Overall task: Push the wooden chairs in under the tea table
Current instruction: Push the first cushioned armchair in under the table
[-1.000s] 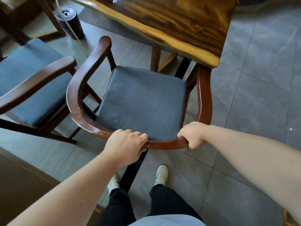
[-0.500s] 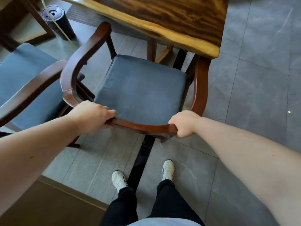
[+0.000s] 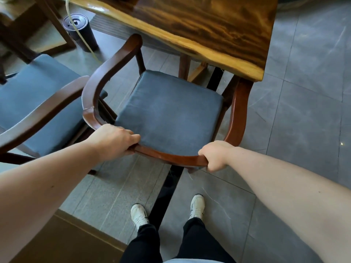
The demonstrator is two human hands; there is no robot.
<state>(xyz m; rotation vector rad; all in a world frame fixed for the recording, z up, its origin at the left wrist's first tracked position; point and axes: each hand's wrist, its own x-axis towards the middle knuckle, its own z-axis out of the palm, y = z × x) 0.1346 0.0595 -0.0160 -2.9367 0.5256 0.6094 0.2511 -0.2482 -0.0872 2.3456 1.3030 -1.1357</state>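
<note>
At the table [image 3: 218,35] corner, we are gripping the wooden chair [image 3: 171,118] by its curved back rail, left hand [image 3: 112,141] and right hand [image 3: 214,154] fingers wrapped closed around it, its right armrest tucking under the tabletop.

Both hands [image 3: 114,139] [image 3: 214,155] grip the chair [image 3: 171,114], seemingly partly under the table [image 3: 209,25].

A wooden armchair [image 3: 106,88] with a grey cushion is set partly under the glossy tea table [image 3: 209,25]; a second armchair [image 3: 43,111] is stood just beside it.

Chair [image 3: 171,118] pushed further under table [image 3: 209,33] (slightly).
</note>
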